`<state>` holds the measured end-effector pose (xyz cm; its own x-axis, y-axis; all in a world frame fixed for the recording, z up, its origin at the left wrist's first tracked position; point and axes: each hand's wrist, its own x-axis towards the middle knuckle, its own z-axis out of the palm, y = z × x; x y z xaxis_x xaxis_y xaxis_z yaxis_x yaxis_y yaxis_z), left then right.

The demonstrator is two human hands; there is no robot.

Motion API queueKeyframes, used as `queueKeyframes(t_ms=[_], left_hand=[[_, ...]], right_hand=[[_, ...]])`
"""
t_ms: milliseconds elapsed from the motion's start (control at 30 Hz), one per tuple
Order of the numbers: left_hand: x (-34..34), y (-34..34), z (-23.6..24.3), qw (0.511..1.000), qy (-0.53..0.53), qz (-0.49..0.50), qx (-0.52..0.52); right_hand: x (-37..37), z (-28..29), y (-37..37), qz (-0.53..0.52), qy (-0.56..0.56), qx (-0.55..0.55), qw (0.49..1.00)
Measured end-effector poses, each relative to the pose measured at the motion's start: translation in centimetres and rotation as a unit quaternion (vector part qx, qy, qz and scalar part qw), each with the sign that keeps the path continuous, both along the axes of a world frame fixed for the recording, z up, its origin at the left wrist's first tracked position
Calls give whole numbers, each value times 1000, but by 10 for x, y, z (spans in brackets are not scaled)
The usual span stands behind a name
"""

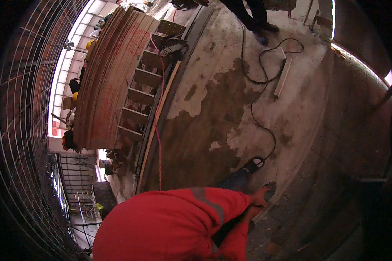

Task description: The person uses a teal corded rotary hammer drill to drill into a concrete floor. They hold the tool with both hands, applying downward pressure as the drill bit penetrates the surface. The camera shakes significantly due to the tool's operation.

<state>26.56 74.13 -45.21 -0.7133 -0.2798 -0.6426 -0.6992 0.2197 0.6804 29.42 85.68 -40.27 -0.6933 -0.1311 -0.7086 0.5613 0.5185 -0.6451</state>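
Both my arms, in red sleeves with a grey band, reach down toward the floor at the lower middle. My left hand point(260, 197) is closed against a dark rounded shape point(270, 189) that looks like the toe of a shoe; what its fingers hold is too small to make out. Close below it is my right hand point(253, 212), its fingers largely hidden. A dark shoe point(253, 165) with a pale toe stands just beyond, at the end of a dark trouser leg point(234, 179). The end of a black cable point(275, 141) runs to that shoe.
A tall stack of brown boards point(113, 82) stands at left beside a slotted metal frame point(144, 78). A pink hose point(157, 135) and a wooden strip point(163, 106) lie along it. Another person's dark legs point(252, 17) stand at the back, near a pale board point(284, 77). Wet patches mark the concrete floor point(300, 113).
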Motion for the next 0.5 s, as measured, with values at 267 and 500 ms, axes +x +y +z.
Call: queueKeyframes(t_ms=[267,500], left_hand=[[20,7,-15,997,28,40,55],[-8,-6,13,992,-51,58,96]], right_hand=[[7,-5,3,-8,-11,-25,1000],[-8,-10,-22,-46,-5,-45,998]])
